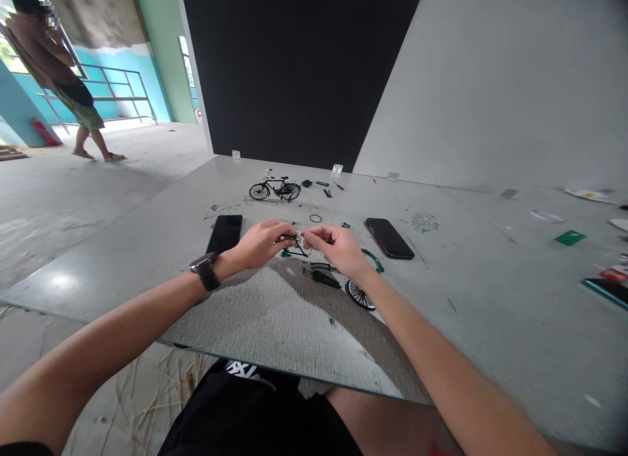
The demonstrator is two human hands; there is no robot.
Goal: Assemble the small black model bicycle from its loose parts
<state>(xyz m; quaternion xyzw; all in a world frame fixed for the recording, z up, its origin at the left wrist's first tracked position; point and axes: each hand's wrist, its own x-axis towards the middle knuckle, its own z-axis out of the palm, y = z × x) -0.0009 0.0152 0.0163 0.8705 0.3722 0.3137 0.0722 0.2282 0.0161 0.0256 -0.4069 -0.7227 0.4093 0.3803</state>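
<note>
Over the middle of the table, my left hand (267, 241) is closed on a small dark green model bicycle frame (296, 251). Thumb and fingers of my right hand (338, 248) pinch at a tiny shiny silver part (301, 239), which sits between the two hands against the frame; its exact kind is too small to make out. Below my right hand lie a green curved mudguard (374, 260), a dark green piece (326, 279) and a black spoked wheel (360, 295), partly hidden by my right forearm. A thin black ring (315, 218) lies just beyond the hands.
A complete model bicycle (275, 189) stands at the back, with several small parts to its right. One phone (226, 233) lies on the left, another phone (390, 238) on the right. A black panel (299, 70) rises behind the table. A person (53, 70) is at far left.
</note>
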